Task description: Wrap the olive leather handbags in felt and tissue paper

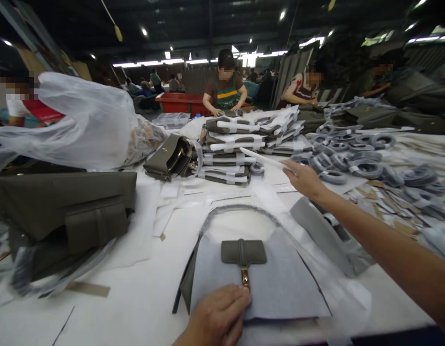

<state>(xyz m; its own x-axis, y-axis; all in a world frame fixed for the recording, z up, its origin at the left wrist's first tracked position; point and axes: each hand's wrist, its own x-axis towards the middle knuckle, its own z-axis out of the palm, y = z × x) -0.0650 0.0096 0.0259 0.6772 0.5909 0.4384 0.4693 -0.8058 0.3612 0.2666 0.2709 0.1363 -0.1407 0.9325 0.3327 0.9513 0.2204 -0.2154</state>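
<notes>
A handbag (208,269) lies in front of me, its front covered with a pale grey protective sheet (280,278). Its handle (244,207) is wrapped in clear film and arches away from me. Over the sheet sits an olive flap tab (229,252) with a gold clasp (245,278). The fingers of my left hand (218,312) are closed on the lower end of that clasp, partly hiding it. Stretched out over the table, my right hand (305,179) grips a thin white strip (260,156), which points toward the stacked bags; its exact kind is unclear.
Wrapped bag pieces form a stack (229,144) ahead, beside an open olive bag (170,156). Another olive bag (64,206) stands at left near clear plastic (89,120). Wrapped handle coils (366,166) lie at right. A co-worker (225,86) works across the table.
</notes>
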